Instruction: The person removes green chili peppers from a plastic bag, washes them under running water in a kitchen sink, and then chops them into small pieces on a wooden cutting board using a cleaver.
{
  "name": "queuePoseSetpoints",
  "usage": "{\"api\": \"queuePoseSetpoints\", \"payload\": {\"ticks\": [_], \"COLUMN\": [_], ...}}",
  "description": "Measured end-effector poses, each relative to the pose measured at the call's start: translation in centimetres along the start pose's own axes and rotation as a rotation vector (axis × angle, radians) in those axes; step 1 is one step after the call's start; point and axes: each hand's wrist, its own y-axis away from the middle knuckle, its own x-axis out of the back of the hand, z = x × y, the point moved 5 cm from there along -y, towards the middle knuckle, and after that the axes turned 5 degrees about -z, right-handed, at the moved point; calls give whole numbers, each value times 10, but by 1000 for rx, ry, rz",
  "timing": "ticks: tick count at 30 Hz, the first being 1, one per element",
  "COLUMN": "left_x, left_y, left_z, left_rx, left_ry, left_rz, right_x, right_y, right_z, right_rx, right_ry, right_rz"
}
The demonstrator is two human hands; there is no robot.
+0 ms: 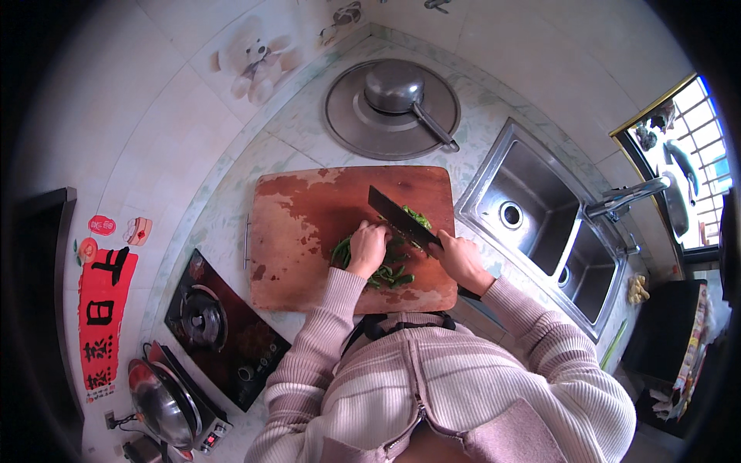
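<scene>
A wooden cutting board (289, 231) with wet patches lies on the counter before me. My right hand (463, 260) grips a cleaver (399, 217), its dark blade angled up to the left over the board. My left hand (369, 246) rests on a bunch of green peppers (341, 253), fingertips curled close beside the blade. Cut green pieces (418, 217) lie on the far side of the blade. More green peppers (393, 276) lie on the near side, right of my left wrist. My left palm and the blade hide part of the bunch.
Behind the board, a metal saucepan (395, 87) sits on a large round metal lid (347, 130). To the right is a double-bowl steel sink (486, 191) with a faucet (631, 194). At left are a gas cooktop (231, 347) and a lidded wok (159, 405). Ginger (638, 289) lies beyond the sink.
</scene>
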Motion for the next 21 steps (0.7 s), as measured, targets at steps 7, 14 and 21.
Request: {"api": "queuePoseSetpoints", "payload": {"ticks": [7,14,21], "left_x": [2,-12,-15], "left_y": [10,18,18], "left_z": [4,-2,-1], "left_rx": [-12,-15,-41], "left_ry": [70,77,110], "left_rz": [210,300,312], "right_x": [-5,-4,-20], "right_y": [2,3,3], "right_z": [0,-10,-16], "right_rx": [-16,46,88], "right_ry": [9,70,251], "right_rz": [17,6,-88]}}
